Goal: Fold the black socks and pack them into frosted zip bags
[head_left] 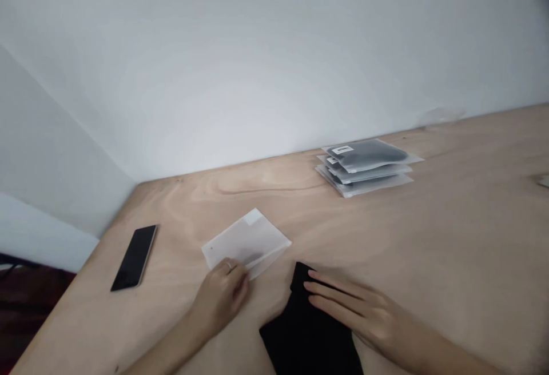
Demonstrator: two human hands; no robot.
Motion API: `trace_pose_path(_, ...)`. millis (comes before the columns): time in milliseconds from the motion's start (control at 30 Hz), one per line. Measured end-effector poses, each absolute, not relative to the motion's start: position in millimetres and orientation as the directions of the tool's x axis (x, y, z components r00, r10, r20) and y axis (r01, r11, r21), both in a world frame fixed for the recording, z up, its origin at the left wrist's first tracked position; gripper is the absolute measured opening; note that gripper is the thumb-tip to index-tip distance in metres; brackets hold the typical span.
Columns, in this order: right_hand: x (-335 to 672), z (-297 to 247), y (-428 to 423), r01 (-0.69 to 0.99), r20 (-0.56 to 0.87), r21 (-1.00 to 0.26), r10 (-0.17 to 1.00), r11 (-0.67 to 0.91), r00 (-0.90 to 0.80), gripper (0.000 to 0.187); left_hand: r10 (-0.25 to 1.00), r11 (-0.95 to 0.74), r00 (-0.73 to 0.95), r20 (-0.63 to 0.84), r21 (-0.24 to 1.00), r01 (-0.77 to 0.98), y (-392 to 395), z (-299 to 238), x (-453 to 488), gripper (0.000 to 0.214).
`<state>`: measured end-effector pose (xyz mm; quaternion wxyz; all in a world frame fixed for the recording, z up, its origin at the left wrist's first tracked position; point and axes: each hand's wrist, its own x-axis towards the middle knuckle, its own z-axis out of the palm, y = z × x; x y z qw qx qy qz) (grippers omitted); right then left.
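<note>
A folded black cloth (306, 335) lies on the wooden table (450, 238) near its front edge. My right hand (364, 315) rests flat on the cloth, fingers stretched out and pointing left. My left hand (223, 295), a ring on one finger, has its fingers curled at the near edge of an empty frosted plastic bag (249, 240) that lies flat just left of the cloth. Whether those fingers pinch the bag is hard to tell.
A stack of several frosted bags with dark cloths inside (366, 166) sits at the back near the white wall. A black phone (135, 256) lies at the left, close to the table's left edge.
</note>
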<state>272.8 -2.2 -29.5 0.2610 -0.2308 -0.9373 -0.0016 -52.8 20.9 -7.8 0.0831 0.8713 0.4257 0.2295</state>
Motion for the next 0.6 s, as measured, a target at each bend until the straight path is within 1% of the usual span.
trace_pose_path(33, 270.7, -25.9, -1.4, 0.425, 0.493, -0.112, 0.422, 0.898, -0.761, 0.051, 0.807, -0.59, 0.518, 0.284, 0.364, 0.72, 23.5, -6.1, -52.8, 0.019)
trace_pose_path(67, 268.2, -22.5, -0.5, 0.415, 0.491, -0.105, 0.41, 0.904, -0.768, 0.051, 0.829, -0.559, 0.506, 0.238, 0.382, 0.736, 26.0, -4.0, -52.4, 0.025)
trace_pose_path(133, 262.7, -18.0, 1.3, 0.403, 0.481, -0.094, 0.396, 0.91, -0.782, 0.05, 0.863, -0.499, 0.484, 0.149, 0.405, 0.766, 30.5, 0.3, -49.7, 0.045)
trace_pose_path(167, 260.1, -17.6, 2.1, 0.395, 0.472, -0.095, 0.391, 0.914, -0.79, 0.05, 0.877, -0.469, 0.469, 0.105, 0.404, 0.785, 32.5, 2.4, -47.4, 0.053)
trace_pose_path(200, 257.7, -18.8, 2.9, 0.387, 0.465, -0.104, 0.388, 0.916, -0.796, 0.052, 0.889, -0.441, 0.454, 0.061, 0.386, 0.81, 34.5, 4.4, -44.9, 0.055)
trace_pose_path(233, 255.8, -21.6, 3.7, 0.386, 0.459, -0.118, 0.395, 0.915, -0.796, 0.057, 0.898, -0.418, 0.439, 0.022, 0.354, 0.837, 36.5, 6.2, -42.3, 0.05)
trace_pose_path(267, 254.3, -25.7, 4.4, 0.404, 0.45, -0.142, 0.422, 0.904, -0.787, 0.064, 0.904, -0.402, 0.427, -0.009, 0.314, 0.86, 38.4, 7.9, -39.7, 0.04)
trace_pose_path(333, 252.9, -36.2, 5.6, 0.489, 0.433, -0.192, 0.521, 0.851, -0.736, 0.079, 0.907, -0.394, 0.418, -0.051, 0.244, 0.886, 41.7, 10.6, -35.6, 0.015)
trace_pose_path(367, 252.8, -41.1, 6.0, 0.543, 0.429, -0.213, 0.577, 0.812, -0.694, 0.085, 0.902, -0.402, 0.426, -0.065, 0.227, 0.887, 43.0, 11.6, -34.1, 0.013)
trace_pose_path(400, 252.9, -44.8, 6.2, 0.59, 0.43, -0.231, 0.625, 0.774, -0.651, 0.088, 0.894, -0.415, 0.441, -0.077, 0.225, 0.882, 44.0, 12.3, -33.0, 0.016)
trace_pose_path(433, 253.0, -46.5, 6.2, 0.618, 0.436, -0.246, 0.655, 0.747, -0.618, 0.089, 0.886, -0.427, 0.456, -0.085, 0.232, 0.874, 44.7, 12.8, -32.3, 0.018)
trace_pose_path(500, 252.0, -43.4, 5.3, 0.605, 0.449, -0.277, 0.657, 0.747, -0.606, 0.083, 0.871, -0.447, 0.481, -0.103, 0.245, 0.861, 45.2, 13.3, -31.1, 0.019)
trace_pose_path(567, 248.1, -32.8, 4.0, 0.524, 0.461, -0.292, 0.598, 0.8, -0.656, 0.074, 0.856, -0.462, 0.504, -0.115, 0.264, 0.846, 44.6, 13.7, -30.0, 0.02)
trace_pose_path(600, 244.8, -26.6, 3.6, 0.465, 0.482, -0.279, 0.542, 0.84, -0.689, 0.067, 0.849, -0.47, 0.515, -0.12, 0.276, 0.838, 43.9, 13.9, -29.3, 0.02)
